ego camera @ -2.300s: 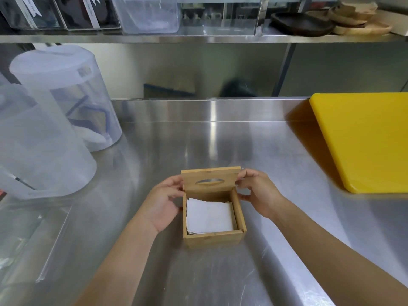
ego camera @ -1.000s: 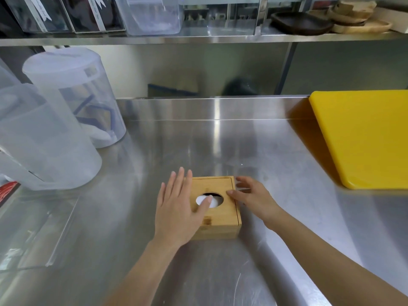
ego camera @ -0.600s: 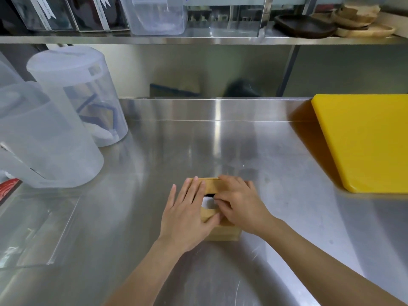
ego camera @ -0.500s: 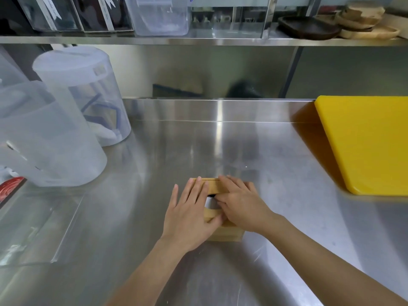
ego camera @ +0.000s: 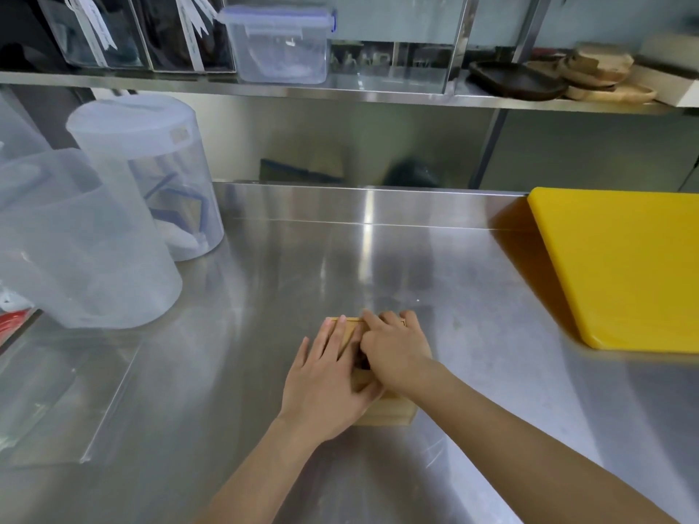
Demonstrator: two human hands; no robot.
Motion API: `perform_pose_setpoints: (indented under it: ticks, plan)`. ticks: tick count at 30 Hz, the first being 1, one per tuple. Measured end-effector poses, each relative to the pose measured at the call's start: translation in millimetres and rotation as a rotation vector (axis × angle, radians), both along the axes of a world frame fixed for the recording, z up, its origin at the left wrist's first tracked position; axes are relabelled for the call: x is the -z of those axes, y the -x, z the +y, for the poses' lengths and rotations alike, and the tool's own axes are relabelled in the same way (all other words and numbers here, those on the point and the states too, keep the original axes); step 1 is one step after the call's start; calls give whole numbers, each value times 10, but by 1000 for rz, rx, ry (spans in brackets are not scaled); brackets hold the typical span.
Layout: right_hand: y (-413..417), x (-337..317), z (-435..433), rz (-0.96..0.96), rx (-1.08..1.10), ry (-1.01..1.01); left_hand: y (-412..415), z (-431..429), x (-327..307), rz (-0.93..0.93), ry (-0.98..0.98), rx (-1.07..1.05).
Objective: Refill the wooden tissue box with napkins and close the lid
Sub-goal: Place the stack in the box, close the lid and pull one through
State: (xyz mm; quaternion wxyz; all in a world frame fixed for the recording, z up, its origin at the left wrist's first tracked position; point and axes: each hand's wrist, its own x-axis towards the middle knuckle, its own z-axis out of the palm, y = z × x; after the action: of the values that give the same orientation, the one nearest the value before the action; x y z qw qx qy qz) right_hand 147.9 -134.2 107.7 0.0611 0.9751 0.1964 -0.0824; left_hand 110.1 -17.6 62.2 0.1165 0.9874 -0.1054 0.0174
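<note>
The wooden tissue box [ego camera: 389, 416] stands on the steel counter [ego camera: 378, 266], near the front at the middle, with its lid down. Only its front wall and a strip of the lid's far edge show. My left hand [ego camera: 329, 376] lies flat on the left part of the lid, fingers stretched forward. My right hand [ego camera: 397, 349] covers the right part, its fingers bent toward the dark slot between the two hands. The napkins are hidden under the lid and hands.
Two big translucent plastic jugs [ego camera: 87, 236] [ego camera: 151, 172] stand at the left. A clear acrylic sheet [ego camera: 56, 402] lies in front of them. A yellow cutting board [ego camera: 624, 266] fills the right. A shelf [ego camera: 340, 92] with a clear container [ego camera: 280, 43] runs overhead.
The lid, held upright earlier, has been lowered onto the box. Both hands then slid onto the lid, and the right hand moved left over the slot, hiding the white napkin.
</note>
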Motion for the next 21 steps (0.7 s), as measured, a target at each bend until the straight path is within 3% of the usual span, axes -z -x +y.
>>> perform_pose_setpoints:
  ticks: [11,16,21]
  plan:
    - [-22,95,-71,-75,-37,-149,3,-13,-11,53,49,-6]
    - [-25,176,-137,-235,-113,-300,14,-1,-35,70,63,6]
    - [47,146,-181,-246,-107,-437,8,0,-37,87,85,6]
